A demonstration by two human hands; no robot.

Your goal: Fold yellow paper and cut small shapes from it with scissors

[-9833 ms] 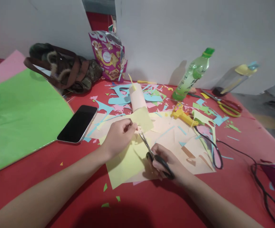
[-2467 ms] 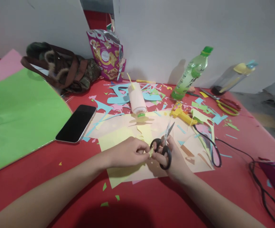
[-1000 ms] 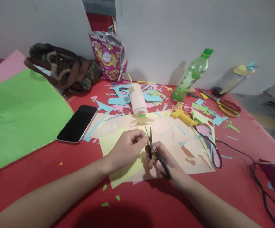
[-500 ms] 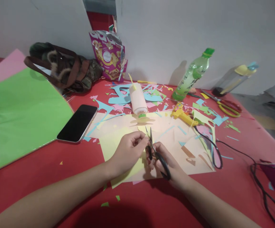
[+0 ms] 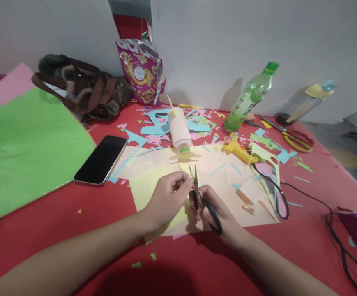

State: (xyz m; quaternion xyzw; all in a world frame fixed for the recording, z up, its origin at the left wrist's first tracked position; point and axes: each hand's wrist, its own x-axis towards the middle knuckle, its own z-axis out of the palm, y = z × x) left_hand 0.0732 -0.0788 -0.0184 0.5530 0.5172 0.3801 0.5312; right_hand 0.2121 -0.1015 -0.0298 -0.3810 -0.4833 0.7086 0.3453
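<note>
My right hand (image 5: 217, 209) grips a pair of black-handled scissors (image 5: 211, 211), fingers in the loops. Their slim blades point away from me and stand slightly apart. Close to the blades, the thumb and fingertips of my left hand (image 5: 169, 195) pinch a small pale yellow piece of paper (image 5: 185, 167), mostly hidden by the fingers. Under both hands lie a yellow sheet (image 5: 143, 187) and a pale peach sheet (image 5: 224, 211). Just beyond the blades, a paper-wrapped bottle (image 5: 179, 126) lies on its side, its green cap towards me and a yellow strip sticking up at its far end.
A yellow glue gun (image 5: 240, 152) with a black cord lies to the right, near a green drink bottle (image 5: 249, 98) and red-and-yellow-handled scissors (image 5: 298, 139). At left are a phone (image 5: 101, 160) and green paper (image 5: 36, 152). Blue paper scraps (image 5: 153, 129) and a snack bag (image 5: 141, 74) are behind.
The pale yellow piece shows a little more beside the blades. Both hands and the scissors have hardly moved.
</note>
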